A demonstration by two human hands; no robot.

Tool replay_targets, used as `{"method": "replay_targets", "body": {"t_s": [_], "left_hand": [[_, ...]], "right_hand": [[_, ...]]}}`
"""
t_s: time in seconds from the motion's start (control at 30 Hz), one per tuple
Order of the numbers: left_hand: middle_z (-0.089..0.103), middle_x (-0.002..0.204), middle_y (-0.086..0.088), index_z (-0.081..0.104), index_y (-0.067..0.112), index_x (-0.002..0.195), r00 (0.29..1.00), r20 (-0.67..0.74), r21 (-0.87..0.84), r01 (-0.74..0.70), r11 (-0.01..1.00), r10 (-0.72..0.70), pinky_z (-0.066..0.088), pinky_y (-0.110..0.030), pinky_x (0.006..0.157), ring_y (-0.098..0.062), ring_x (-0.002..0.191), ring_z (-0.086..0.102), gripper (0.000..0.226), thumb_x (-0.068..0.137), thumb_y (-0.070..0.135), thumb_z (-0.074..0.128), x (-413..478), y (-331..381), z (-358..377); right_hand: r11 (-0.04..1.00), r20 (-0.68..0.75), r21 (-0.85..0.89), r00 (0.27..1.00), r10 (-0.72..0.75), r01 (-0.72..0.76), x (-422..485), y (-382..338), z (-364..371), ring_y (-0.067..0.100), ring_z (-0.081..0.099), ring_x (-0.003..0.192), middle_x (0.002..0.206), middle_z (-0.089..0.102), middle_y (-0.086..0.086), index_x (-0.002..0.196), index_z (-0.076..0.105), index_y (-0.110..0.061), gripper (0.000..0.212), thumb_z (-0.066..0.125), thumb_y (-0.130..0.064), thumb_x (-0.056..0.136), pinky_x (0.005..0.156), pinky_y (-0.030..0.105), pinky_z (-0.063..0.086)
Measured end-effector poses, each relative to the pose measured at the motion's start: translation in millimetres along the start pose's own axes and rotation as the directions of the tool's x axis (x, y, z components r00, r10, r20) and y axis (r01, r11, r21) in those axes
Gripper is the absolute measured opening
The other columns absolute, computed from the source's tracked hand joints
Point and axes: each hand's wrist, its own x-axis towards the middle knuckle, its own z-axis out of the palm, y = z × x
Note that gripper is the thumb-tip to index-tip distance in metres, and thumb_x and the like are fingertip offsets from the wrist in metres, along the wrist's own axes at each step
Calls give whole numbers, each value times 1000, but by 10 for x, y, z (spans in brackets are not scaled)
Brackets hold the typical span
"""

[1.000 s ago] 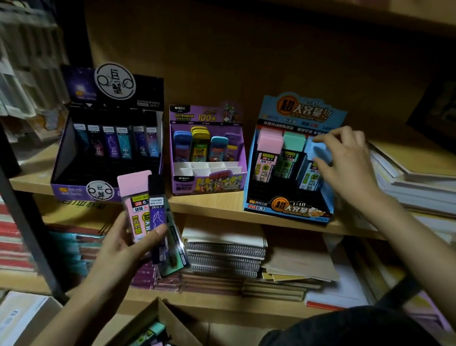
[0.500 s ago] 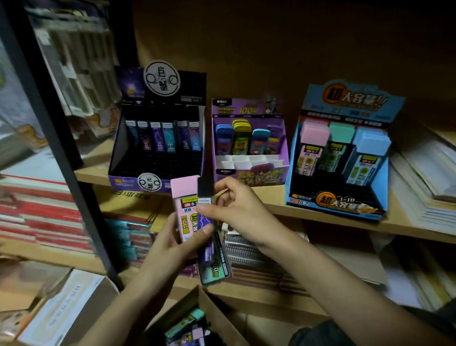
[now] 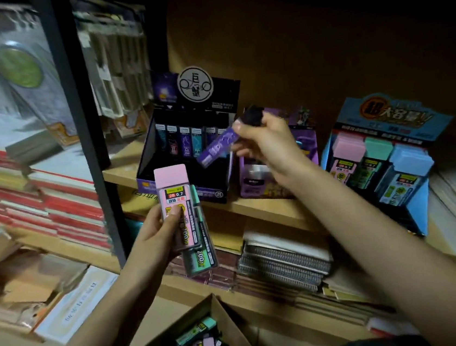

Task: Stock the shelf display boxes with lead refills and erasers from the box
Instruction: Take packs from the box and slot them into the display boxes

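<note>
Our left hand (image 3: 152, 239) grips a pink lead refill case (image 3: 173, 199) with a green case (image 3: 199, 257) behind it. At one o'clock from it, our right hand (image 3: 271, 150) pinches a purple refill case (image 3: 217, 146), tilted before the black display box (image 3: 162, 154). The cardboard box (image 3: 230, 327) sits at six o'clock.

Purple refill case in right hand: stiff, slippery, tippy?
Probably stiff and light: the purple refill case juts out straight, pinched by one end in the right hand. Smooth printed faces may be slippery. Tall and slim, so likely tippy outside the black display box slots.
</note>
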Motion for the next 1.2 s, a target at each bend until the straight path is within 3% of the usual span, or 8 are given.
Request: {"method": "replay_targets", "body": {"t_s": [0.13,0.27,0.47,0.6,0.77,0.97,1.1,1.2], "left_hand": [[73,90,3,57,24,110,997,-75,18,-9,1000,10,56,-29,63,-12,79,70,24,92,34,45,12,51,-212],[71,99,-2,58,25,111,991,-130,25,-9,1000,12,54,-34,72,-17,87,70,27,91,38,46,37,47,-358],[72,94,0,56,23,115,991,-136,42,0,999,6,56,-40,78,-18,87,70,35,88,43,49,60,13,-381],[72,89,8,55,25,110,996,-80,45,-22,999,26,54,-19,58,-10,79,71,40,79,49,48,47,2,-364],[72,88,9,55,26,109,996,-87,34,-7,999,10,55,-19,60,-9,79,71,40,78,49,48,73,-22,-371],[73,87,7,54,24,111,996,-90,10,-4,1000,5,53,-17,55,-9,76,71,42,76,47,50,85,-34,-380],[73,87,7,54,24,112,996,-84,10,5,1000,-4,54,-19,57,-10,78,71,43,77,47,49,92,-46,-376],[72,88,5,54,23,112,997,-79,5,9,1000,-9,55,-20,58,-12,79,71,42,78,47,49,91,-50,-371]], "right_hand": [[913,-10,-378,986,-168,152,520,-123,160,15,62,69,93,64,9,99,56,-8,7,57,-10,92,60,20,53],[607,73,-773,977,-200,182,824,-109,236,27,56,115,129,57,14,129,52,-6,43,61,-22,91,90,26,43],[470,178,-850,969,-170,238,860,-24,313,28,53,118,127,59,15,125,57,-5,41,65,-21,88,85,23,39],[514,196,-822,970,-145,243,874,47,333,25,55,115,123,61,13,123,58,-8,38,65,-20,88,84,20,36],[566,135,-795,974,-183,217,881,66,331,26,57,99,112,56,15,123,45,-8,41,64,-10,87,82,33,48],[272,269,-883,887,-375,382,871,124,348,32,54,110,121,55,16,124,49,-5,41,65,-13,87,92,41,46],[426,202,-827,901,-383,367,898,77,332,14,61,83,115,64,11,122,58,-7,37,65,-10,86,77,16,42],[517,139,-793,923,-359,321,899,57,292,15,59,93,114,65,11,117,63,-8,35,69,-9,83,76,12,37]]}}
